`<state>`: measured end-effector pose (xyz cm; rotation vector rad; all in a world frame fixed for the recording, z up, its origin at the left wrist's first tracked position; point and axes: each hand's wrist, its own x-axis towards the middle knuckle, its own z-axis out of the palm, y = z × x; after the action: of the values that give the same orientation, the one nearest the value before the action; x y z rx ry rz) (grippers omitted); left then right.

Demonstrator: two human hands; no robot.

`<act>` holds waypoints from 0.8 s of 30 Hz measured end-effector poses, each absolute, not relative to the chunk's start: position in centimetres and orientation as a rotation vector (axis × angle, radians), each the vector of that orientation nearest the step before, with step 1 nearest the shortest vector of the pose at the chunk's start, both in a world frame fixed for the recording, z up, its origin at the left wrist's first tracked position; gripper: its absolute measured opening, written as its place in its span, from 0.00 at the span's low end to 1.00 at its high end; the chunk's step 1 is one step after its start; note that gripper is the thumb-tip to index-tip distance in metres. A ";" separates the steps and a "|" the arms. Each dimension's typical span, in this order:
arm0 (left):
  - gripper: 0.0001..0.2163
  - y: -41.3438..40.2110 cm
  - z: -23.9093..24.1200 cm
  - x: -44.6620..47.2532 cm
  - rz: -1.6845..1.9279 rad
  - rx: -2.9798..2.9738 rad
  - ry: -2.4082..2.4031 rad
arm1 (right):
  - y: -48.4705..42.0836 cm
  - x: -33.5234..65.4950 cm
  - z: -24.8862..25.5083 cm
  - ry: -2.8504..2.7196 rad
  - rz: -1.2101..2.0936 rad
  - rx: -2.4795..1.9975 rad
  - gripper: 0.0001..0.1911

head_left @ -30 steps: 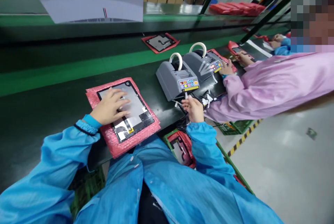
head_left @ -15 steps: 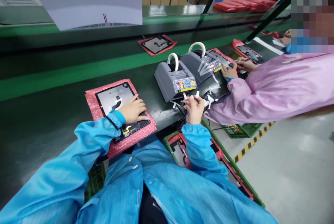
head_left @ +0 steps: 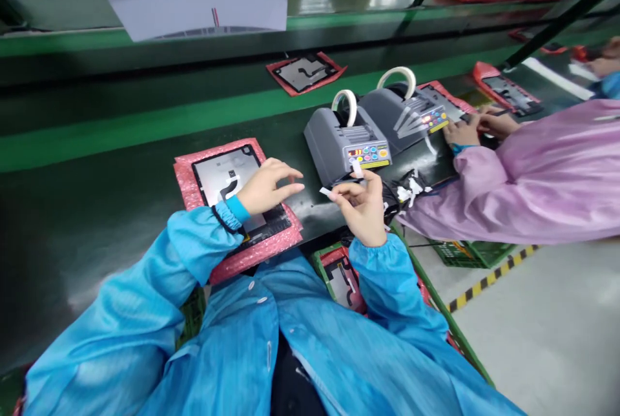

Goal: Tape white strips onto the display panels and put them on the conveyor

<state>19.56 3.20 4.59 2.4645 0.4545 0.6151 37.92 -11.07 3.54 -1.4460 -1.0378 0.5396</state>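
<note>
Right hand (head_left: 365, 212) pinches a tape strip (head_left: 326, 192) beside the near dispenser (head_left: 334, 151)

From where I stand, the person in the blue coat (head_left: 232, 338) has the right hand's thumb and fingers pressed together on one end of that short white strip, its free end pointing toward the left hand (head_left: 271, 187). A second strip (head_left: 357, 168) shows at the tip of the right index finger; whether it sticks there I can't tell.

The left hand holds nothing I can see. Its thumb and fingers are spread apart, reaching past the right edge of a flat silver panel (head_left: 217, 174), with the wrist above it. The panel lies on pink bubble wrap (head_left: 271, 249) on the dark counter (head_left: 111, 209), just in front of the person, a curved black strip (head_left: 228, 190) showing on its face.

The near dispenser, grey with coloured buttons, stands to the panel's right, and a far dispenser (head_left: 382, 122) stands close behind it. White scraps (head_left: 411, 191) cling to a black tangle beside the right hand. Below the counter edge, a green crate (head_left: 321, 269) holds another wrapped panel (head_left: 343, 281). Farther right, a co-worker in a pink sleeve (head_left: 533, 164) has both hands at another piece.
</note>
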 end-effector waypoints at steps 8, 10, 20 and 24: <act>0.13 2.1 4.9 17.4 0.571 2.365 0.560 | -7.5 34.7 4.2 -1.330 0.830 -1.395 0.25; 0.12 2.1 4.5 16.6 0.601 2.296 0.703 | -6.9 34.6 4.0 -1.269 0.868 -1.397 0.26; 0.08 2.0 3.7 15.3 0.555 2.062 1.018 | -4.0 33.3 2.3 -1.216 1.103 -1.225 0.26; 0.07 2.2 3.5 15.9 0.465 2.118 1.218 | -2.4 33.1 1.4 -1.249 1.079 -1.283 0.25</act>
<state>15.91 2.19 3.49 2.1176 1.2184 0.4653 33.07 -2.37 1.38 -1.2831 -1.2493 1.0795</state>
